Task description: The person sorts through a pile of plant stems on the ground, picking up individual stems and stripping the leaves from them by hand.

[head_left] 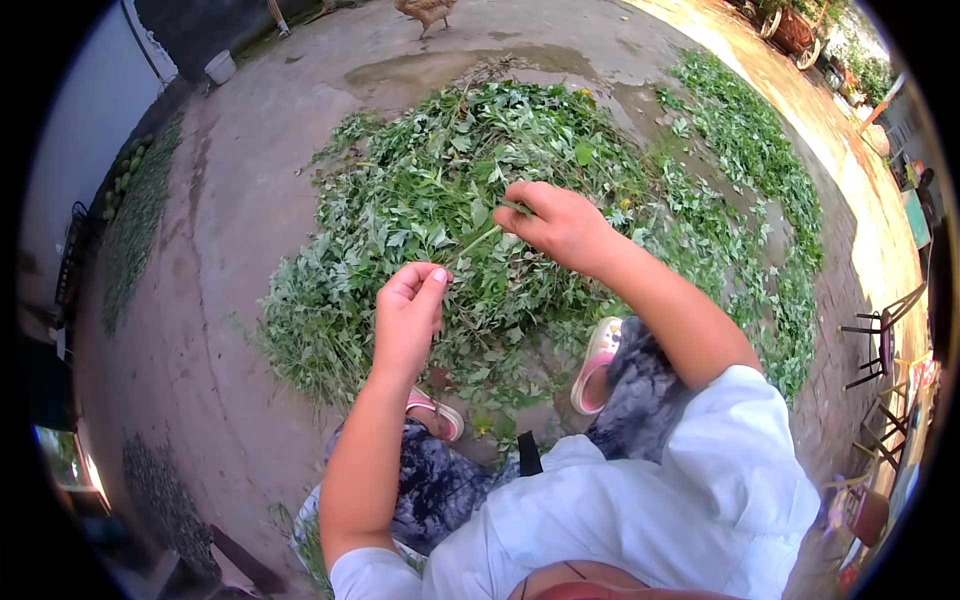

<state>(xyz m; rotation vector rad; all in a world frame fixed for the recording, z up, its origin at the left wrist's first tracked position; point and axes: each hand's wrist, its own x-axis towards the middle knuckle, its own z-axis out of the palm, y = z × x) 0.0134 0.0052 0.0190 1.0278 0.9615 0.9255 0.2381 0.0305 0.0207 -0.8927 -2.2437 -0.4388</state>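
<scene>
Between my two hands stretches a thin green stem point(478, 241), slanting up to the right above a broad heap of leafy green cuttings point(400, 200). My left hand point(410, 305) pinches its lower end between thumb and fingers. The upper end is in my right hand point(545, 222), whose fingers are closed on it, with a bit of leaf showing at the fingertips. Both hands are over the near part of the heap, a short way apart.
My shoes point(600, 365) stand at the heap's near edge. More greens point(760, 150) lie spread at the right. A hen point(427, 12) and a white bucket point(220, 68) are at the far side. Chairs point(885, 335) stand at the right edge.
</scene>
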